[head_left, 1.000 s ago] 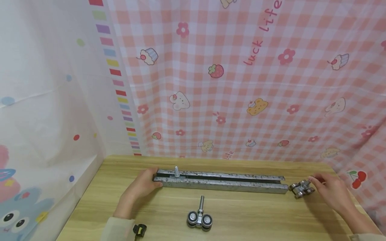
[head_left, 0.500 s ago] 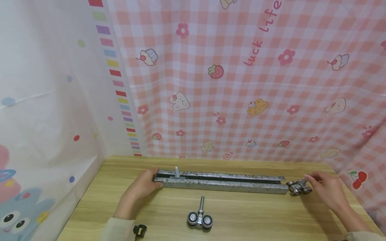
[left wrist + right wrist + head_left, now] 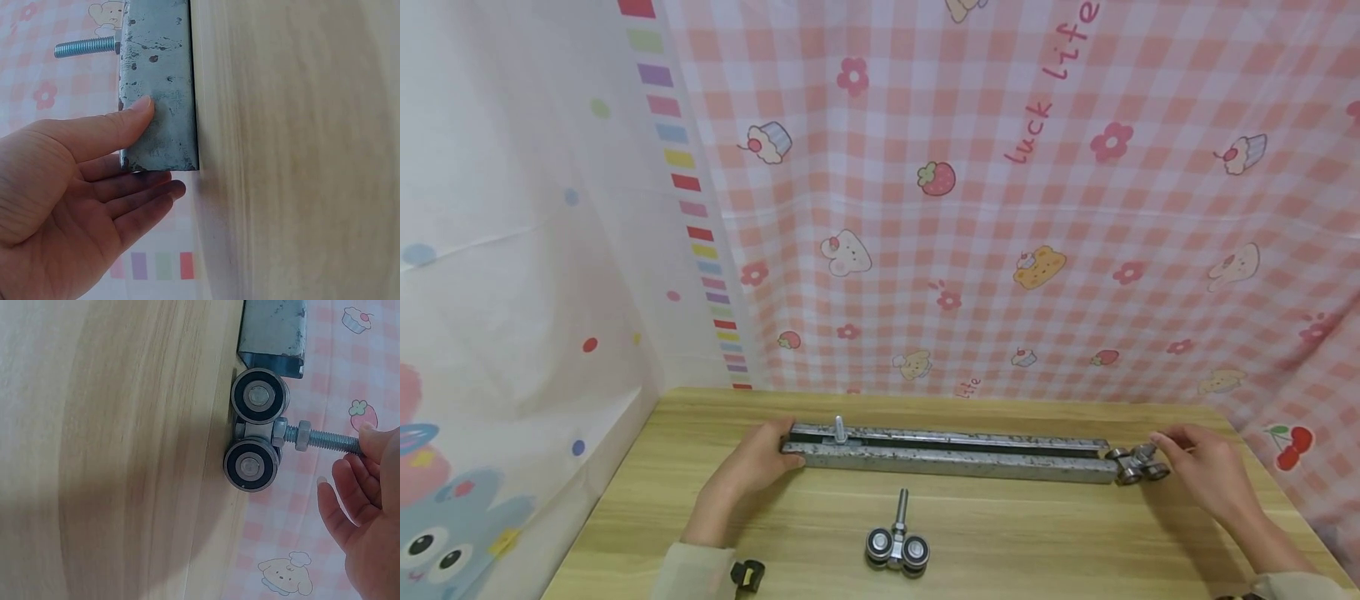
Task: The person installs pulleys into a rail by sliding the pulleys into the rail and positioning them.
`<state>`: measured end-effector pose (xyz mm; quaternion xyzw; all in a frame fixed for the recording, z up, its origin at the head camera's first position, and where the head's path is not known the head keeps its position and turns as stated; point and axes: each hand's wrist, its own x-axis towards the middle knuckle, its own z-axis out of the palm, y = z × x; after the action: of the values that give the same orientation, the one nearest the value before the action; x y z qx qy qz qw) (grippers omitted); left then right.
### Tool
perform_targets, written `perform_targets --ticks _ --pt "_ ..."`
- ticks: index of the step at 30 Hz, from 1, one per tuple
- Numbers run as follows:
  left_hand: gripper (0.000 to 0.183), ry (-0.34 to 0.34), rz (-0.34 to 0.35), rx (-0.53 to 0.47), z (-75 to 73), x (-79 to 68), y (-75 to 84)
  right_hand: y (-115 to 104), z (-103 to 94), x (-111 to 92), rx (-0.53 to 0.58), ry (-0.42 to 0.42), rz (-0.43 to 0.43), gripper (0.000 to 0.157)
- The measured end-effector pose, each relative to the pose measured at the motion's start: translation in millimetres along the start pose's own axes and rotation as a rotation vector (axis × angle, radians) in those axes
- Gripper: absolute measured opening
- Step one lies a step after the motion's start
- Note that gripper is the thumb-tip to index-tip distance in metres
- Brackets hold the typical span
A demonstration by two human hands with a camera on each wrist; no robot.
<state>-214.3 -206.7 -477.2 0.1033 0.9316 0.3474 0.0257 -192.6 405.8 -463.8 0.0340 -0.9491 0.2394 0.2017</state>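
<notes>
A grey metal channel track [image 3: 955,463] lies slot up on the wooden table. My left hand [image 3: 763,458] grips its left end, the thumb on the front wall, as the left wrist view shows. Close to that end a threaded bolt [image 3: 840,429] stands up out of the slot. At the track's right end my right hand [image 3: 1210,467] pinches the threaded stem [image 3: 334,441] of a roller trolley [image 3: 1137,464]. In the right wrist view, the trolley's leading wheel [image 3: 257,395] is right at the track's open end; whether it is inside cannot be made out.
A second roller trolley [image 3: 897,547] lies on the table [image 3: 1015,542] in front of the track, its stem pointing to the back. A small black object [image 3: 748,573] sits beside the left sleeve. Checked pink cloth [image 3: 970,208] hangs behind the table.
My right hand has moved left with the roller trolley, from just beyond the track to its open end. The left hand and the track have stayed in place.
</notes>
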Motion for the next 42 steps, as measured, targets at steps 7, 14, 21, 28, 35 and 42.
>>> perform_targets --ticks 7,14,21,28,35,42 --pt "0.050 -0.005 -0.017 -0.003 1.4 0.7 -1.1 -2.5 3.6 0.3 0.018 0.039 -0.016 0.017" --pt "0.045 -0.004 -0.016 -0.009 1.7 1.5 -0.5 -5.0 6.3 0.1 0.029 0.073 -0.036 0.013" --pt "0.043 -0.001 -0.012 -0.010 1.3 1.6 -0.7 -9.2 8.2 0.8 0.042 0.074 -0.035 0.013" --pt "0.034 0.003 -0.011 -0.007 1.6 2.1 -0.4 -15.4 12.1 1.3 0.053 0.049 -0.016 0.016" --pt "0.031 0.000 -0.016 -0.009 1.6 1.7 0.3 -22.7 13.9 -1.0 0.071 0.017 -0.019 0.016" --pt "0.037 0.002 -0.014 -0.015 0.8 0.7 -0.4 -29.8 16.3 -1.4 0.090 0.022 -0.046 0.013"
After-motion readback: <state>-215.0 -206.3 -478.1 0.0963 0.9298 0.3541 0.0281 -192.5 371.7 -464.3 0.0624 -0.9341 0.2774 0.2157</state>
